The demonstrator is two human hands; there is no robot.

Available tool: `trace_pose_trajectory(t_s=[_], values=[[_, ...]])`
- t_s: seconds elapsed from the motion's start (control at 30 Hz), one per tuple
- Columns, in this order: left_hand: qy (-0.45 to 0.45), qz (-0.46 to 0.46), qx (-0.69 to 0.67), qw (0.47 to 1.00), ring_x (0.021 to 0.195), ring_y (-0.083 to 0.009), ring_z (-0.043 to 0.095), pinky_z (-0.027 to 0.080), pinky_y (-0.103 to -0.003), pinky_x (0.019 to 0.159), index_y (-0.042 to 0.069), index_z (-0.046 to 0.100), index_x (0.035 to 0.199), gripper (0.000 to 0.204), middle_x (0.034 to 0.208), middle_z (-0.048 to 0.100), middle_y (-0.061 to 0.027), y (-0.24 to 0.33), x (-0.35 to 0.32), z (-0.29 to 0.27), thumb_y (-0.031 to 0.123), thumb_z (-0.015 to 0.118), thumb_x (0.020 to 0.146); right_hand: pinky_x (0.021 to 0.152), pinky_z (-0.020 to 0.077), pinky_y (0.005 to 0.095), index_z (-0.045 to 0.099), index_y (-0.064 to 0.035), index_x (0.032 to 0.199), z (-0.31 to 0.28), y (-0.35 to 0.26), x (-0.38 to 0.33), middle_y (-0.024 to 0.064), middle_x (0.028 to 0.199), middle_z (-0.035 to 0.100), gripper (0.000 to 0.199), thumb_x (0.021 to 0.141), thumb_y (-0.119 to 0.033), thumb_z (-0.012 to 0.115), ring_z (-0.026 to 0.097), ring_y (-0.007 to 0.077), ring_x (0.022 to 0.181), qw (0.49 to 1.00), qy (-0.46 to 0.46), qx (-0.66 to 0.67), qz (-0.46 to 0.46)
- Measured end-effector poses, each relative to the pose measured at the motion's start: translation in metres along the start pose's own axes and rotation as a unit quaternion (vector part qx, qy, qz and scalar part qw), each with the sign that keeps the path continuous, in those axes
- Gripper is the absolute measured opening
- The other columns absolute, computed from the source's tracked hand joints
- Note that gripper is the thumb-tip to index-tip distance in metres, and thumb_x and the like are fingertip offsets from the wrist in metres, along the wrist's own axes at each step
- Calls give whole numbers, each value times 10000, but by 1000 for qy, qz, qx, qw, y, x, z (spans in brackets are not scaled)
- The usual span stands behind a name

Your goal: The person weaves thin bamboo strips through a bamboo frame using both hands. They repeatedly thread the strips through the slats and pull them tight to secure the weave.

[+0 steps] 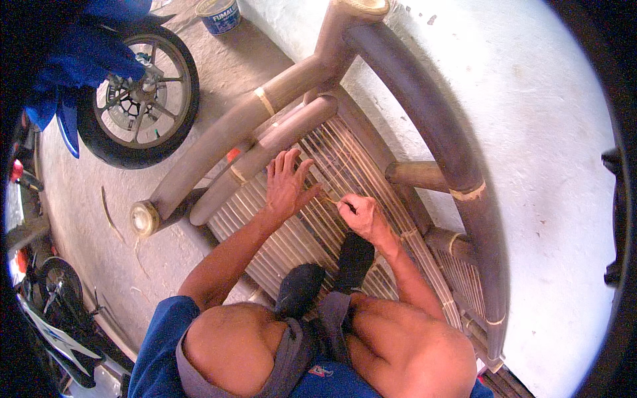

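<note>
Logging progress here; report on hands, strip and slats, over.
Left hand open, fingers spread over slats. Right hand pinching thin strip. Dark-covered feet hide some slats.

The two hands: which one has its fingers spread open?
The left hand, its fingers extended over the bamboo slats; the right hand is curled, pinching a thin strip.

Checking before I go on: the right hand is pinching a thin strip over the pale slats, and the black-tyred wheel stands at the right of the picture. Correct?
Not quite: the head view shows the black-tyred wheel at upper left. The right hand is pinching a thin strip over the pale slats.
</note>
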State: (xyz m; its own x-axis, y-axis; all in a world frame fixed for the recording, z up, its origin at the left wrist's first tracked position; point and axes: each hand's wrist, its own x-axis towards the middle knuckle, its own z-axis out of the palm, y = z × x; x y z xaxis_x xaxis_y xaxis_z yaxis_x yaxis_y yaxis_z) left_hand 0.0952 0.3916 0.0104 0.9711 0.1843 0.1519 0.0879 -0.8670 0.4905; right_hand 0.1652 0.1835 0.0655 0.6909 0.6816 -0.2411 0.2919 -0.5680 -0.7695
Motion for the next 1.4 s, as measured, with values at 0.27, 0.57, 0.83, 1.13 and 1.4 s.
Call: trace_pose_trajectory(t_s=[0.27, 0.57, 0.83, 1.13, 1.4], values=[[-22, -7, 43, 999, 1289, -368, 359, 228, -564, 1090, 116, 686, 1065, 481, 1306, 463, -148, 13, 1, 2, 511, 705, 790, 597, 493, 473, 626, -9, 815, 0, 7, -7, 252, 746, 627, 231, 890, -226, 605, 630, 440, 688, 1000, -9, 8, 20], [40, -71, -150, 985, 1050, -276, 537, 375, -502, 972, 68, 700, 892, 287, 965, 612, -121, 6, 23, 9, 335, 603, 935, 597, 486, 478, 617, 7, 834, 6, 13, -11, 264, 743, 613, 253, 897, -236, 589, 620, 449, 679, 1000, -3, -9, 5], [-16, -230, -681, 695, 605, -69, 478, 448, -255, 582, 73, 570, 928, 278, 710, 505, 19, 60, 62, -109, 310, 478, 1040, 574, 476, 366, 649, 13, 897, 4, 29, -8, 158, 648, 594, 376, 981, -340, 549, 589, 277, 585, 993, -26, 40, 106], [-328, 108, -582, 736, 849, -220, 543, 468, -363, 795, 36, 550, 989, 272, 856, 540, -80, 177, -3, -122, 282, 451, 1048, 516, 496, 316, 632, -31, 1053, 37, -7, -15, 39, 627, 591, 364, 1022, -370, 503, 602, 175, 541, 760, -98, 588, 260], [-188, 232, -547, 782, 883, -269, 614, 485, -399, 795, 12, 660, 972, 335, 902, 605, -160, 151, -1, -102, 323, 536, 991, 487, 432, 269, 665, -29, 962, 31, -15, -55, 3, 591, 550, 314, 1017, -300, 515, 536, 86, 538, 965, -44, 198, 165]])
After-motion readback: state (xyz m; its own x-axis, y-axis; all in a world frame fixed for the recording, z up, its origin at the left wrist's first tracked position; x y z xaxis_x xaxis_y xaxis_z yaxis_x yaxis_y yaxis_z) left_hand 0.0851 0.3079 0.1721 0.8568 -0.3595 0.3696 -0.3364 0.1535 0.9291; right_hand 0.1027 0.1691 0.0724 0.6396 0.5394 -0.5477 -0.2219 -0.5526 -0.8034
